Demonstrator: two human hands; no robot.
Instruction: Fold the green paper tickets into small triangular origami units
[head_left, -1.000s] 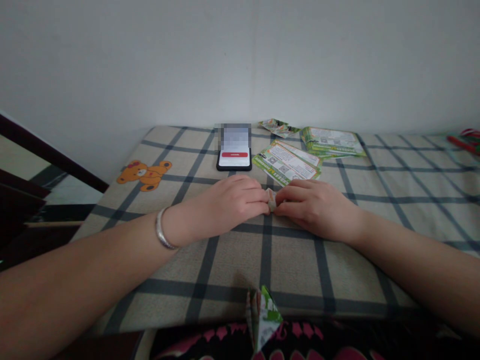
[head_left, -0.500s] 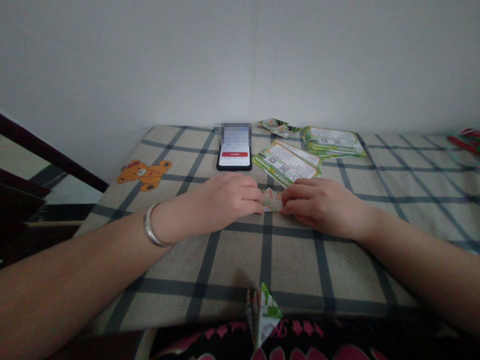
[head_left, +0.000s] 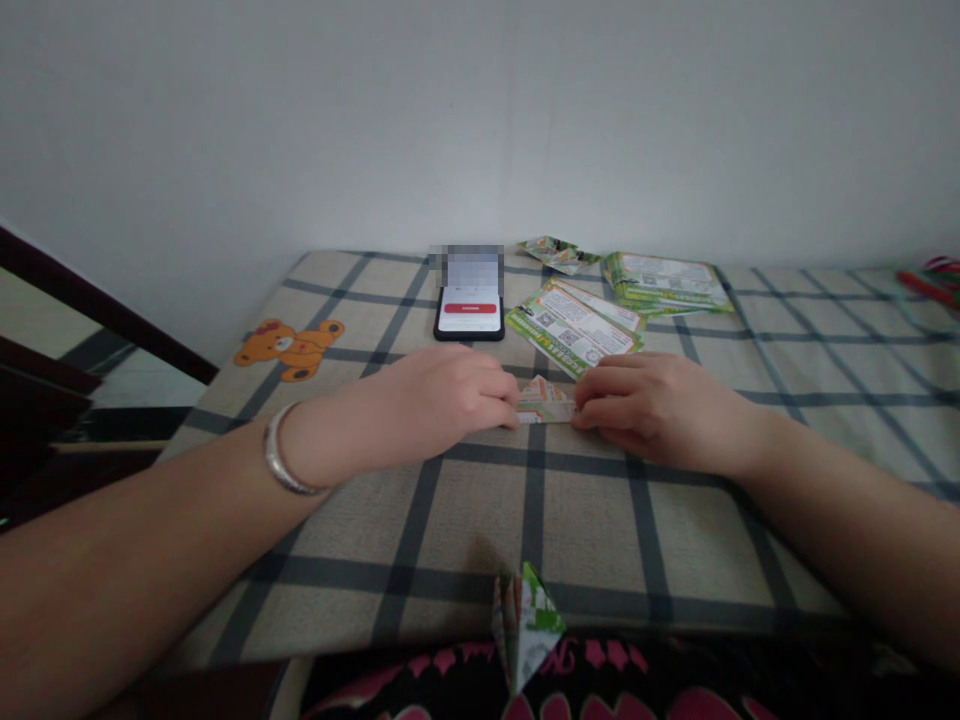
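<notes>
Between my hands a small folded paper (head_left: 546,408) lies on the checked tablecloth, white with orange and green print and a pointed upper edge. My left hand (head_left: 472,392), with a silver bangle at the wrist, has its fingers closed on the paper's left end. Its right end is pinched by my right hand (head_left: 641,402). Both thumbs are mostly hidden. Just beyond the right hand, loose printed leaflets (head_left: 574,330) overlap, with green edges and QR codes. Another folded paper piece (head_left: 529,630) stands near me at the table's front edge.
A phone (head_left: 470,310) with a lit screen lies beyond my left hand. Folded paper pieces (head_left: 559,255) and a stack of leaflets (head_left: 667,282) sit near the wall. A bear picture (head_left: 291,350) is at left; a red item (head_left: 930,283) at far right.
My hands have moved slightly apart along the folded paper, so more of its middle shows. Everything else on the table stays in place.
</notes>
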